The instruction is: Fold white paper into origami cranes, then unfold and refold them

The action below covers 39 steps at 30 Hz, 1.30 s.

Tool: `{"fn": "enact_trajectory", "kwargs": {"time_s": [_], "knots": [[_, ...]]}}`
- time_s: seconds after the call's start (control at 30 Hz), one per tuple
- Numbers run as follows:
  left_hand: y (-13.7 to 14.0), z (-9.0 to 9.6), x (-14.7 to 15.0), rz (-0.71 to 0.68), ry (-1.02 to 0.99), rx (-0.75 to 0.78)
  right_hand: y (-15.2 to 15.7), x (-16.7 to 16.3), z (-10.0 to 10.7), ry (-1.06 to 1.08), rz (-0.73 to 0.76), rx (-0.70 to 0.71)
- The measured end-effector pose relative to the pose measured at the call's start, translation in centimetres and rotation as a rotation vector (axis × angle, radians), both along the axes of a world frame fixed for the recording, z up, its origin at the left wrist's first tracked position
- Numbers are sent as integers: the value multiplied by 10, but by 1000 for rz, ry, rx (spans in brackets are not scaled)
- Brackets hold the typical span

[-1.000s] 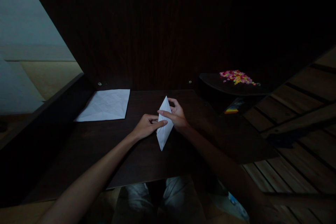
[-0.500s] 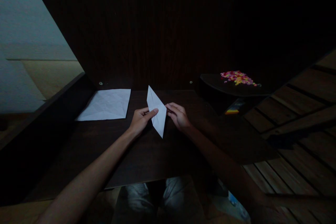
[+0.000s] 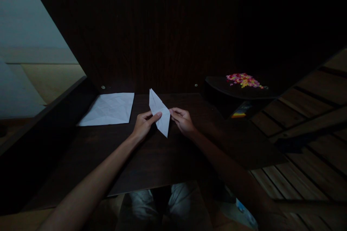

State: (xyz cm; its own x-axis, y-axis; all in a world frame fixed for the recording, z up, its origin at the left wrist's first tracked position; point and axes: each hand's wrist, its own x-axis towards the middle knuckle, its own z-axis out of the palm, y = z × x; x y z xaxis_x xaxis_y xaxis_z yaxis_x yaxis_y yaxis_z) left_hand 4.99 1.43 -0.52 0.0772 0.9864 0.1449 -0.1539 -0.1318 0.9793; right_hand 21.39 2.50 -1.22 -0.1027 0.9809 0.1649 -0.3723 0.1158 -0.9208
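Note:
A folded sheet of white paper [image 3: 163,120], pointed at its top and bottom ends, is held up over the dark desk. My left hand [image 3: 143,122] pinches its left edge, thumb lying across the front face and fingers behind. At the right corner, my right hand [image 3: 183,120] grips the paper between thumb and fingertips. Crease lines run over its surface, and the top end shows two layers slightly apart. To the left lies a flat, creased white sheet [image 3: 111,109] on the desk.
A dark wooden desk [image 3: 135,166] has a raised side panel [image 3: 40,115] on the left and a tall back board [image 3: 151,36]. On a rounded shelf [image 3: 217,85] at right sits a pile of small pink, red and yellow pieces [image 3: 245,80]. Wooden slats [image 3: 306,166] lie beyond.
The folded paper has tilted slightly and shifted a little left, its top end parting into layers. My right thumb has moved onto the right corner's front.

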Motion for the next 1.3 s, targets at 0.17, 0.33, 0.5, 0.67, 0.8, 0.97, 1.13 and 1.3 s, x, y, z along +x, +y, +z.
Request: {"fn": "enact_trajectory", "kwargs": {"time_s": [0.17,0.33,0.5,0.67,0.8,0.97,1.13,1.3], "knots": [[1,-2,-1,4,-4,10,2,2,-6,-43,2,28],[0,0,0,11,24,-2,2,3,-5,-87,22,30],[-1,1,0,38,95,-9,2,1,-4,-163,28,13],[1,-5,2,-9,41,2,2,0,-5,-198,7,-3],[4,-9,2,-41,-7,-7,0,-1,-2,-223,-36,10],[2,-7,1,-114,63,-27,-2,-2,2,-235,-107,3],[-3,0,4,-149,89,-49,-3,-3,3,-268,-117,40],[-7,7,5,-190,81,-74,-5,-4,5,-295,-113,36]]}}
